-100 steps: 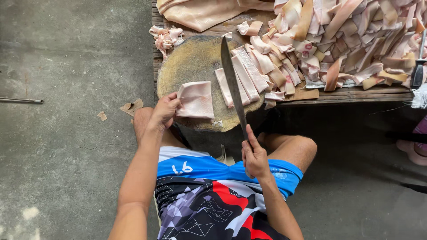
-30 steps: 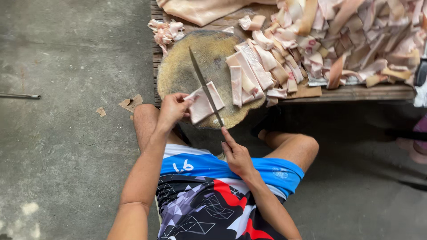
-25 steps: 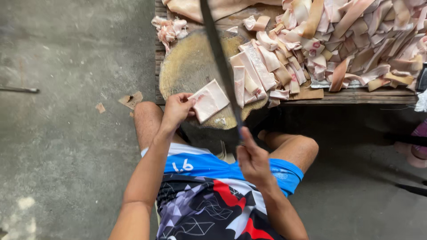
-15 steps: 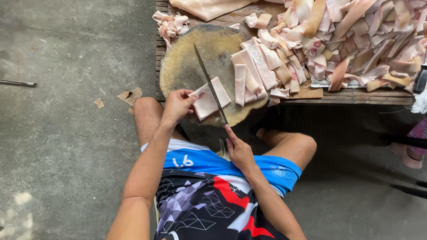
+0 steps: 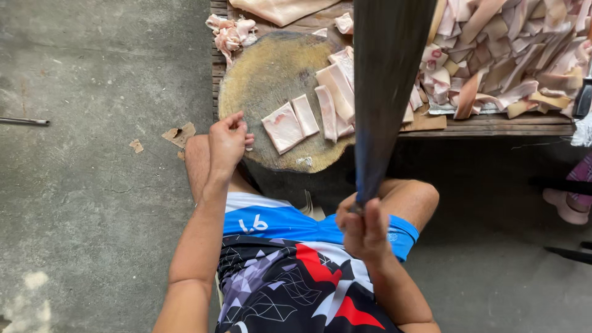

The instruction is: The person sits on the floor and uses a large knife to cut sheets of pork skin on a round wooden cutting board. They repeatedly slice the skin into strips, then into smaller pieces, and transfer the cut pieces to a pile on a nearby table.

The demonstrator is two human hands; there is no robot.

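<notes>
A: What differs from half a second back?

B: The long knife [image 5: 385, 92] has come up. Then its blade lay across the pale slab on the round chopping block [image 5: 259, 80]; now it stands raised close to the camera, a dark blurred band running from the top edge down to the right hand [image 5: 365, 229].

A: How is that hand's grip?

B: Wrapped tight round the handle, just above the person's lap.

A: And the other hand?

B: The left hand [image 5: 227, 140] has let go of the slab. It rests at the near left edge of the block, fingers loosely curled with nothing in them, just beside the pieces but not on them.

A: So where is the meat?

B: The slab has been parted: a wider square piece [image 5: 282, 127] and a narrow strip [image 5: 305, 115] lie side by side on the block, with more cut strips [image 5: 336, 92] just to their right. Beyond these, the big heap of skin pieces [image 5: 505, 55] covers the slatted wooden desk [image 5: 493, 126].

A: What does that suggest?

B: One cut looks finished, and the blade is lifted clear of the block, well above the square piece that remains uncut.
</notes>
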